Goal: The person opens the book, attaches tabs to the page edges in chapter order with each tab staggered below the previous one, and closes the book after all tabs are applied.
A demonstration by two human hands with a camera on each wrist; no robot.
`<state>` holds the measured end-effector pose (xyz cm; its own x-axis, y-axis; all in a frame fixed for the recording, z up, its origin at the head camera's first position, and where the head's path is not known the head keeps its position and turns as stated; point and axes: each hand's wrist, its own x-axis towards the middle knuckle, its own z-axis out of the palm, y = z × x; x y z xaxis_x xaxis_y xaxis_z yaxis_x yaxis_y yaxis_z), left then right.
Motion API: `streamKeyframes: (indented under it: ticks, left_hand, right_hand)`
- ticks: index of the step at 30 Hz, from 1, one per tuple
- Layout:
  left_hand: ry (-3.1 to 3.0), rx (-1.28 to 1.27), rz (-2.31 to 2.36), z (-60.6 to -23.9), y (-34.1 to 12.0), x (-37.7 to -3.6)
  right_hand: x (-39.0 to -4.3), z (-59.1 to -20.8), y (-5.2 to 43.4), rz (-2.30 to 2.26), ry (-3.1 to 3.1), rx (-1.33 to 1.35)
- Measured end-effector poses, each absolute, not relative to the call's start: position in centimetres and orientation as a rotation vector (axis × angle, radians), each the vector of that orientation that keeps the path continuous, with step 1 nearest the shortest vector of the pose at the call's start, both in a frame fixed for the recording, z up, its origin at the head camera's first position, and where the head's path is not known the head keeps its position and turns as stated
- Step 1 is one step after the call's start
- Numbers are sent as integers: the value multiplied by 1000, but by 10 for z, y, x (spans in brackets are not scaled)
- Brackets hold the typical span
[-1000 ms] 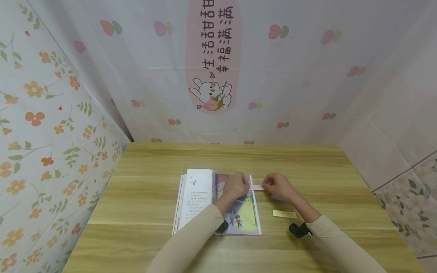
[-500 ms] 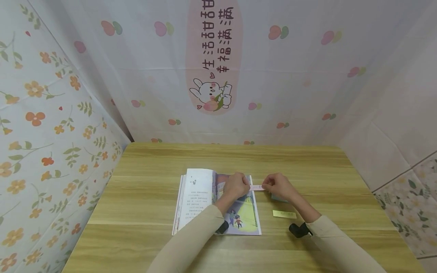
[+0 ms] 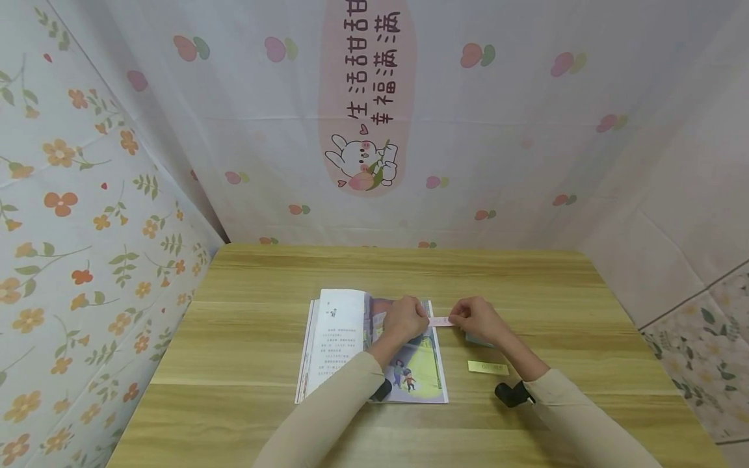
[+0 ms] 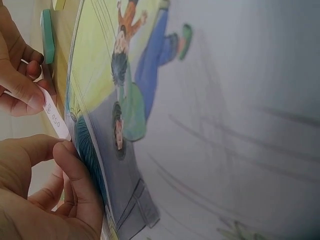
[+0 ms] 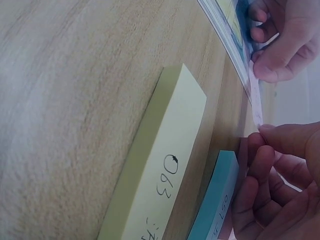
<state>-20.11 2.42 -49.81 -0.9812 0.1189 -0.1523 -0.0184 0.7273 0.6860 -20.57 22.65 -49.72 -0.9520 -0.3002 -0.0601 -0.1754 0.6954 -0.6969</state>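
An open picture book (image 3: 368,348) lies on the worktop (image 3: 246,344). At its right edge the left hand (image 3: 405,318) pinches one end of a pink paper strip (image 3: 440,321). The right hand (image 3: 476,318) pinches the strip's other end just right of the book, above a yellow note pad (image 3: 488,368).

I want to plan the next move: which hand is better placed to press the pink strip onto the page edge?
Probably the left hand: it pinches the pink strip right at the open picture book edge, while the right hand holds the far end, off the page.
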Motion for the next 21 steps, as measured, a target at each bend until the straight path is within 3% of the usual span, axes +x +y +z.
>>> streamKeyframes:
  ticks: [21]
  left_hand:
    - [2757,96,1027,-503,27,-204]
  right_hand:
    - [-204,-494,225,-1058,2758,-438]
